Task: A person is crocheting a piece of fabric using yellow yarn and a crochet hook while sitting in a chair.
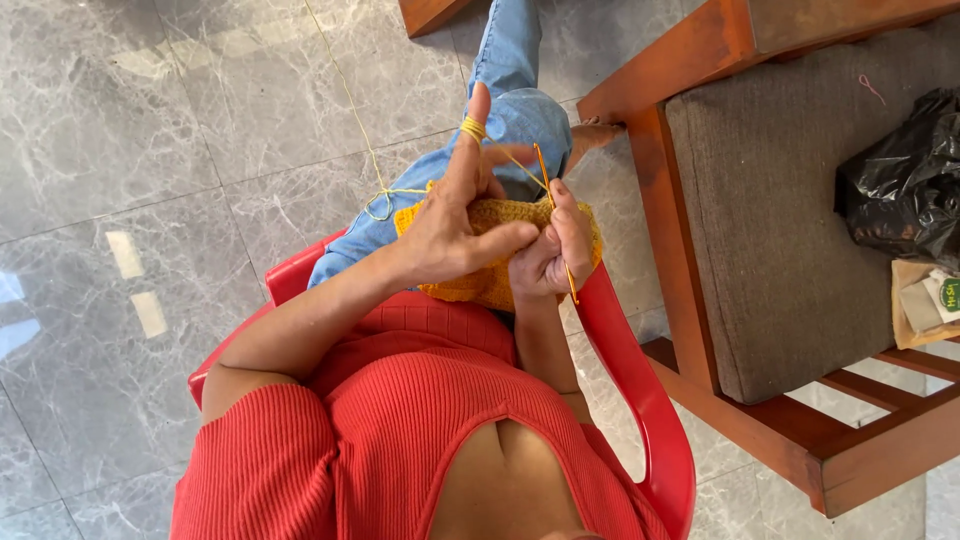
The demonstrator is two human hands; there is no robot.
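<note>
The person sat in a red plastic chair (640, 400), working a yellow crocheted piece (480, 285) that lay across the lap, between the 2 hands. The left hand (455, 225) was closed on the upper edge of the piece with thumb and lower fingers, while its index finger stood straight up with yellow yarn (472, 127) wound around it in several turns. The right hand (550, 250) was curled shut around a thin orange crochet hook (552, 215), pinching it mid-shaft, the tip rising toward the strand stretched from the raised finger.

From that finger the yarn ran down to a loose tangle (380, 205) just beside the knee, then away across the grey marble floor (150, 150) out of view.

As a judgement, the tangle was the likeliest trouble: a pull on the feed could tighten it into a knot and stall the strand. The turns on the finger could also slip off if the finger relaxed, losing tension and leaving slack stitches. The hook could drop its loop if tilted too far.

Beside the chair stood a wooden seat with a brown cushion (780, 220) carrying a black plastic bag (900, 190).
</note>
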